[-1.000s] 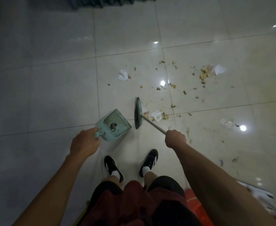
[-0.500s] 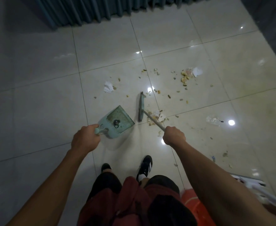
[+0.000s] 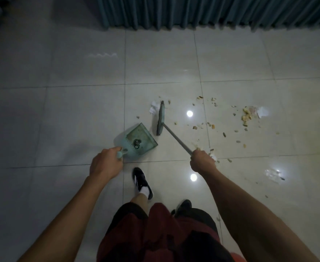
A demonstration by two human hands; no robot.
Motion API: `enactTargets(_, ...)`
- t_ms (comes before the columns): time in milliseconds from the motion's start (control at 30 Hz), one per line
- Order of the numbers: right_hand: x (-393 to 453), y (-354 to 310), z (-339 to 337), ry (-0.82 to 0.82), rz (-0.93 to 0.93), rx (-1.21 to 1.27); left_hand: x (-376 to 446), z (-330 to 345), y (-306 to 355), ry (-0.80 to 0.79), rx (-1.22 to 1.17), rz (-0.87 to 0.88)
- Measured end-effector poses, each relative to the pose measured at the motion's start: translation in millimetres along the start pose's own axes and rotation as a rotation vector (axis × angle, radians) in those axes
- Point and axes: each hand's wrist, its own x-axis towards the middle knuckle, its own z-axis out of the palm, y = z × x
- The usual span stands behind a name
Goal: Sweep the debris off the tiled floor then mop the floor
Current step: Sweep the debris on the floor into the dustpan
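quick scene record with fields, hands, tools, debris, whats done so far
left hand: grips dustpan handle
right hand: grips broom handle
dustpan: on tiled floor, a little debris inside
broom: head beside white paper scrap
debris: crumbs scattered right of broom
progress: sweeping unfinished

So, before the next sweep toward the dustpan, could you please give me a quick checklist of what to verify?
1. Left hand grips the dustpan handle: ok.
2. Right hand grips the broom stick: ok.
3. Dustpan's open edge faces the broom head: ok.
4. Dustpan lip flat on the tiled floor: cannot tell.
5. Debris gathered between broom and pan: not ok; only a white paper scrap lies beside the broom head, while the crumbs are scattered to the right, behind it.
6. Feet out of the sweep path: ok; the black shoe stands nearer the person than the pan.
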Motion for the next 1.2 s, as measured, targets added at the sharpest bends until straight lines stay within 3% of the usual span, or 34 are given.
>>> enactTargets(367, 80.2, -171.1, -29.0, -0.080, -0.112, 0.103, 79.6, -68.3, -92.1, 0.000, -0.036, -0.150)
enactTargets(600, 117.0, -230.5, -36.8, -0.136, -0.235, 0.093, 105.1, -73.3, -103.7, 0.013, -0.028, -0.198)
enactTargets(833, 141.2, -213.2, -46.7, -0.019, -0.304, -0.279, 123.5, -68.7, -79.4, -0.008, 0.068, -0.136)
enactTargets(1200, 150.5, -98.4, -60.4, -0.107, -0.053, -0.037, 135.9, -66.4, 2.2, -0.051, 0.183, -0.046)
